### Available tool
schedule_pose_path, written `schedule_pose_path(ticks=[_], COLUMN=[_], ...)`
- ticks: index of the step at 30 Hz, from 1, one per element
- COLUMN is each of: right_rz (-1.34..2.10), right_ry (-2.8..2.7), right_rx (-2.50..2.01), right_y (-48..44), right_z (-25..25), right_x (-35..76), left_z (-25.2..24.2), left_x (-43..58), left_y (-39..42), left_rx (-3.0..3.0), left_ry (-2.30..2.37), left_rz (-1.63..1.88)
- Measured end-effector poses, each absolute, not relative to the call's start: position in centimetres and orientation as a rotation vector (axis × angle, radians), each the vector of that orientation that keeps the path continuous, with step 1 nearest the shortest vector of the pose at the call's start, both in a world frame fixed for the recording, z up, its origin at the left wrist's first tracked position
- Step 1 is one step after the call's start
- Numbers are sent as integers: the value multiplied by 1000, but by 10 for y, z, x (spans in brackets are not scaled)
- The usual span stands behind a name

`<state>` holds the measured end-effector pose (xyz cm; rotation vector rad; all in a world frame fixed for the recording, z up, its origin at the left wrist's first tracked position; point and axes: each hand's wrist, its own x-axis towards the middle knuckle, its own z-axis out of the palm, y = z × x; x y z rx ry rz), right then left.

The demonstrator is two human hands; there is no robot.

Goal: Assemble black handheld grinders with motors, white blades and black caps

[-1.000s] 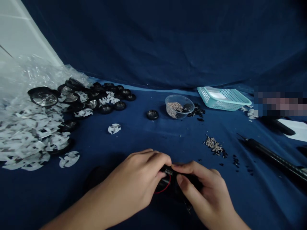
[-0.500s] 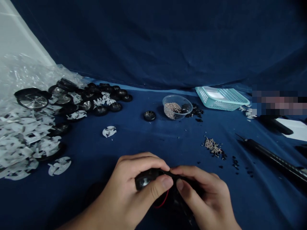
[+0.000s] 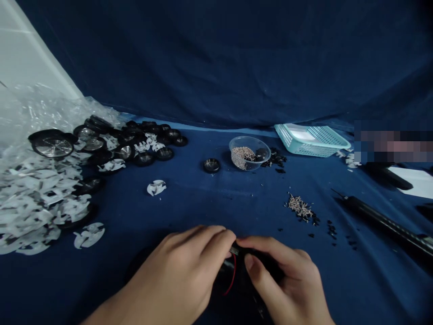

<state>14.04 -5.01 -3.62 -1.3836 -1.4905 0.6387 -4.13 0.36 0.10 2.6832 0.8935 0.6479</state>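
Note:
Close together at the bottom centre are my left hand [image 3: 189,268] and my right hand [image 3: 289,273]. Between them is a black part [image 3: 241,261], whose exact kind I cannot make out, with a thin red wire [image 3: 234,277] curving below. My right thumb and index finger pinch its right side. The left fingers are bent down together over its left side, meeting the right fingertip; the left thumb is mostly hidden. A small greyish edge shows at the left fingertips. Much of the part is covered by my hands and lost in shadow.
White plastic pieces [image 3: 37,203] and black round housings [image 3: 125,151] crowd the left. Ahead stand a black round cap [image 3: 211,165], a clear tub [image 3: 237,159] of screws and a teal basket [image 3: 313,146]. Loose screws [image 3: 299,206] and a black electric screwdriver [image 3: 385,221] lie right.
My left hand has rolled over, its back now facing up and its thumb tucked from sight. The rounded black shape formerly seen inside its grip is covered. My right hand has barely moved.

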Motion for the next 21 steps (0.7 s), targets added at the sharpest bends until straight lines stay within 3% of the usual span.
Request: schedule_pose_path(ticks=[10, 21], right_rz=[531, 519], right_ry=[-1573, -1587], right_rx=[-1273, -1249], right_y=[-47, -47], right_z=[-37, -43], right_x=[139, 139], left_z=[5, 5], left_x=[-50, -49], left_y=[2, 3], left_rx=[2929, 3038], left_ry=[819, 791], left_rz=[451, 490])
